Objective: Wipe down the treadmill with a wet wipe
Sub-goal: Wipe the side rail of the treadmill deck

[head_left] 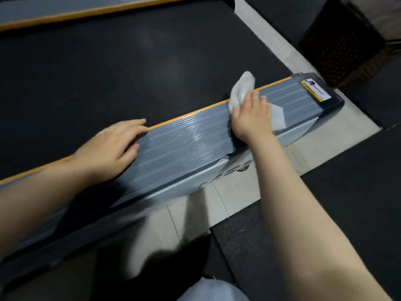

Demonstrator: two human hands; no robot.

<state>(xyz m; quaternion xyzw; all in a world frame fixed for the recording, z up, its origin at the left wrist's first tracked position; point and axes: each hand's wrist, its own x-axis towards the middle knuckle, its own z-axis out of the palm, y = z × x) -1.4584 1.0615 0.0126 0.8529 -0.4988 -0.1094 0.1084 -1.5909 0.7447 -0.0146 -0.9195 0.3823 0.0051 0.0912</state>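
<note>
Here, on the grey ribbed side rail (184, 137) of the treadmill, edged along its far side by a thin orange strip (195, 112): the right hand (252, 117), palm down, fingers straight and spread, pressing flat on a white wet wipe (240, 89). Wipe crumpled and bunched up beyond the fingertips, reaching over the orange strip toward the black running belt (130, 68); a flatter corner of the same wipe poking out on the outer side of the hand, lying on the ribs. Left hand (112, 146) nearer along the same rail, well apart from the right, palm down, fingers relaxed and slightly spread, holding nothing, index finger lying along the orange strip at the edge of the belt. Both forearms bare, reaching in from the lower edge of the view.

Beyond the wipe, at the far end of the rail, a dark end cap bearing a yellow-and-white label (315, 90); print too blurred to read. Below the rail, a pale grey side cover (206, 177) with dark lettering, partly hidden by the right forearm. Across the belt, at the top left, the opposite grey rail (54, 11) with its own orange strip. Pale floor tiles (271, 51) around the machine, dark rubber mats (249, 246) beside them, and a dark woven wicker basket (345, 44) at the upper right. Pale fabric (212, 291) at the bottom edge.
</note>
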